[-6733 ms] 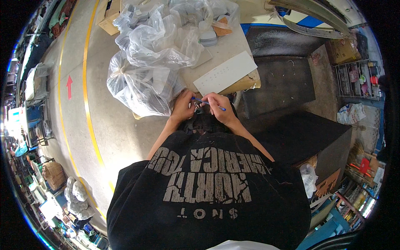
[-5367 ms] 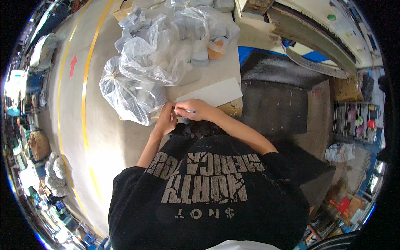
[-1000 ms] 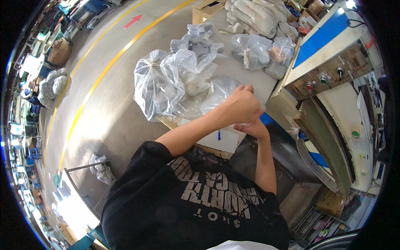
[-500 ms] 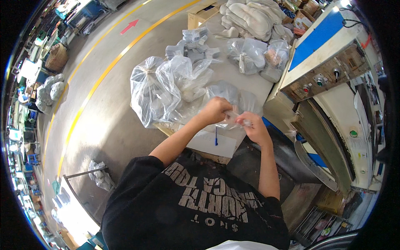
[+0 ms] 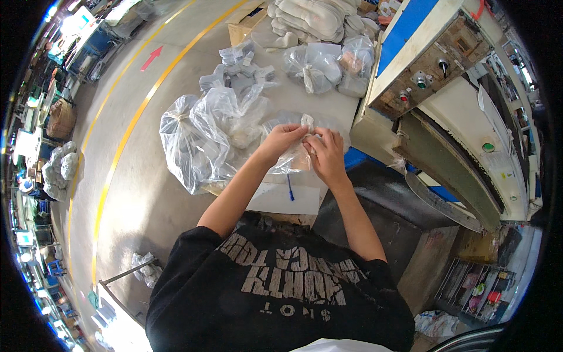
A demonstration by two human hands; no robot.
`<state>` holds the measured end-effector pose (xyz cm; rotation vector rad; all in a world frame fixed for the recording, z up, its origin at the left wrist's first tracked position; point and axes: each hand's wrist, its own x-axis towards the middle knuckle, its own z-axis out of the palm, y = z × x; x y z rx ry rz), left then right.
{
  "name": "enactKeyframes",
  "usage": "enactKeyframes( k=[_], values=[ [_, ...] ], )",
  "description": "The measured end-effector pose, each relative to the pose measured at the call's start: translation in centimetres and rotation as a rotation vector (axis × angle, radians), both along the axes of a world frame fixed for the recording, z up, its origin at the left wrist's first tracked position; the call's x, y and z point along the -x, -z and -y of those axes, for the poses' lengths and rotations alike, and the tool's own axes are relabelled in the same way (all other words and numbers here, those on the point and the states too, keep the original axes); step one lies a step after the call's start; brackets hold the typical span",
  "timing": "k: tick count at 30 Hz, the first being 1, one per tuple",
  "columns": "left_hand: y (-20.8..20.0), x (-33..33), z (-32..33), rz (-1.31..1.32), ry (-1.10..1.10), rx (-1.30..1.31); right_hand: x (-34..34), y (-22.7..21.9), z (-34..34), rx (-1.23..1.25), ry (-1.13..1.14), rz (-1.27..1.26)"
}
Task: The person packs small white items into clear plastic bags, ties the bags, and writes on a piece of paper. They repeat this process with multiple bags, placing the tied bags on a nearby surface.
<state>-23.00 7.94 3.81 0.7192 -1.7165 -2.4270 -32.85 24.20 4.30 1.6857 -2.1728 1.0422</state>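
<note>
My left hand [image 5: 282, 139] and my right hand [image 5: 327, 155] meet at the gathered neck of a clear plastic bag [image 5: 298, 163] on the table. Fingers of both hands pinch the bunched plastic, whose twisted end sticks up just beyond the fingertips. Something light brown shows through the bag's near side, too blurred to name. Left of it sits a larger tied clear bag [image 5: 186, 144] with grey pieces inside. A blue pen [image 5: 290, 186] lies on a white sheet [image 5: 271, 198] close to my body.
Grey stacked pieces [image 5: 237, 71] lie farther back, with filled bags [image 5: 316, 67] to their right. Whitish flat shapes [image 5: 308, 20] are piled at the far end beside a cardboard box [image 5: 243, 24]. A machine with a control panel [image 5: 431, 70] borders the table's right side.
My hands have drawn closer together around the bag's neck, which was stretched between them and is now bunched upright. The whole view has shifted slightly.
</note>
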Motion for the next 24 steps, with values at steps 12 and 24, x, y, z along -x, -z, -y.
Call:
enactKeyframes(
  k=[12,24],
  values=[
    [7.9,-0.9,7.3,-0.064,-0.786,-0.503,5.1,5.8,-7.0,-0.181,0.259,0.016],
    [2.8,-3.2,5.3,-0.127,-0.207,-0.032,3.9,1.6,-5.8,-0.072,0.07,0.747]
  ],
)
